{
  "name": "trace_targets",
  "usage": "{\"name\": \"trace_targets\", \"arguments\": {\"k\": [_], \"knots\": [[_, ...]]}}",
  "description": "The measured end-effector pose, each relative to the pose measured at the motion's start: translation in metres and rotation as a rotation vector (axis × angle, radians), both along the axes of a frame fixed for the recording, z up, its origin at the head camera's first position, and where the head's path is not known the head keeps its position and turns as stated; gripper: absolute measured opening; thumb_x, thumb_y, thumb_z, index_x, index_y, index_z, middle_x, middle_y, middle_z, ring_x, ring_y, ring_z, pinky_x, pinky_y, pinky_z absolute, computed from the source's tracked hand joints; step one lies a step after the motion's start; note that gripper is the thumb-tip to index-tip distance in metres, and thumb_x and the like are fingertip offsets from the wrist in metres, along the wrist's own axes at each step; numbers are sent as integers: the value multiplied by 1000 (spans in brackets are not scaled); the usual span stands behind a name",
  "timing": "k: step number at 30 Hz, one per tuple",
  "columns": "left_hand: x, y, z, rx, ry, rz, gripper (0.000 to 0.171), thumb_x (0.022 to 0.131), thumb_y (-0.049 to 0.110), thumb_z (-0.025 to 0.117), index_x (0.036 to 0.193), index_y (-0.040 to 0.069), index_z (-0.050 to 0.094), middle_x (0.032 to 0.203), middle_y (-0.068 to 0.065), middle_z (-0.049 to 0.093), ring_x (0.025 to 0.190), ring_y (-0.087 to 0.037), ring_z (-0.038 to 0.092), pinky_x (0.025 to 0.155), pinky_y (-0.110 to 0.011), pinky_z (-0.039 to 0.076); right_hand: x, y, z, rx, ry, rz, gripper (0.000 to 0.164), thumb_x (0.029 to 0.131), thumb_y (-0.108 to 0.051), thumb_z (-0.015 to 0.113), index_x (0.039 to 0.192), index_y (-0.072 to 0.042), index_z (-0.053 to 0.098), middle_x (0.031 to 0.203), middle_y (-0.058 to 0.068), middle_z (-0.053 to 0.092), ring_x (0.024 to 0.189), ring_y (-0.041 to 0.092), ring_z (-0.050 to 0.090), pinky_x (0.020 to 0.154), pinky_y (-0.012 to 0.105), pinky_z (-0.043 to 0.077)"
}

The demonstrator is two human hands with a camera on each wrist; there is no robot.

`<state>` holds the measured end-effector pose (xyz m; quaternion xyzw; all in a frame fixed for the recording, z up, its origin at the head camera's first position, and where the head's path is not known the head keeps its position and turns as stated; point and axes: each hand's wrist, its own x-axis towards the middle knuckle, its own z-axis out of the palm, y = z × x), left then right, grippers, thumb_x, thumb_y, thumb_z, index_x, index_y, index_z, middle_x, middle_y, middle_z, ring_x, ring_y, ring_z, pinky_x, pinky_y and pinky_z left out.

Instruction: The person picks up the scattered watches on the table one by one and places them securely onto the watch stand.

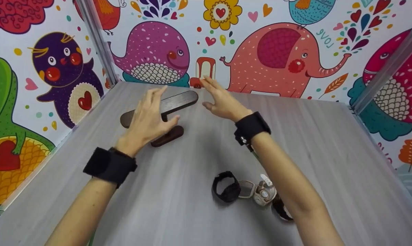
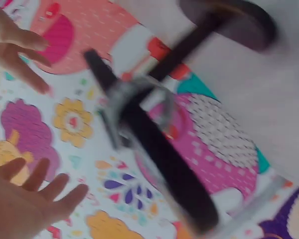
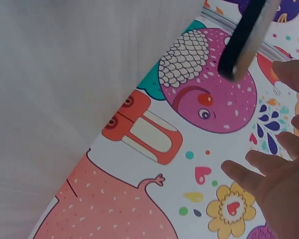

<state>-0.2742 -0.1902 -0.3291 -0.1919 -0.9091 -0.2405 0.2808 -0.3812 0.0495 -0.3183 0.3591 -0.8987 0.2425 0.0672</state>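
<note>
A dark T-shaped bar stand (image 1: pixel 180 102) rises from its small oval base (image 1: pixel 168 136) near the back of the table. My left hand (image 1: pixel 146 118) is at the left part of the bar, fingers extended and thumb apart, covering some of it. In the left wrist view a blurred greyish loop, like a watch band (image 2: pixel 164 102), circles the bar; the head view hides it behind the hand. To the right of the bar's end, my right hand (image 1: pixel 226 104) is raised with fingers spread and nothing in it. The right wrist view shows that hand (image 3: pixel 284 184) apart from the bar's end (image 3: pixel 234 64).
Nearer me lie several watches: a black one (image 1: pixel 229 194), a thin pale band (image 1: pixel 247 189), a white-and-beige one (image 1: pixel 263 194) and a dark one (image 1: pixel 281 209) partly under the right forearm. Cartoon-printed walls (image 1: pixel 199 41) enclose the grey table (image 1: pixel 178 205).
</note>
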Motion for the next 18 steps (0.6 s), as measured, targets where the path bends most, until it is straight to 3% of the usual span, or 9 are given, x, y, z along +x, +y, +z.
{"name": "trace_targets", "arguments": {"k": [9, 14, 18], "knots": [[31, 52, 8, -49, 30, -221, 88, 82, 39, 80, 151, 3, 39, 140, -22, 47, 131, -36, 49, 114, -53, 42, 23, 46, 1, -179, 127, -27, 70, 93, -13, 69, 154, -4, 37, 163, 14, 31, 148, 28, 38, 119, 44, 39], [45, 69, 10, -88, 50, -317, 87, 82, 40, 80, 151, 5, 39, 143, -21, 46, 135, -35, 47, 115, -54, 42, 43, 63, 0, -210, 193, 17, 69, 91, -10, 71, 152, 0, 40, 161, 17, 35, 146, 31, 40, 118, 45, 41], [52, 77, 8, -108, 55, -372, 86, 83, 40, 80, 149, 5, 40, 144, -19, 45, 138, -34, 44, 116, -54, 41, 63, 74, -1, -242, 189, 42, 71, 90, -14, 75, 151, -1, 42, 160, 17, 38, 146, 30, 41, 118, 46, 41]]}}
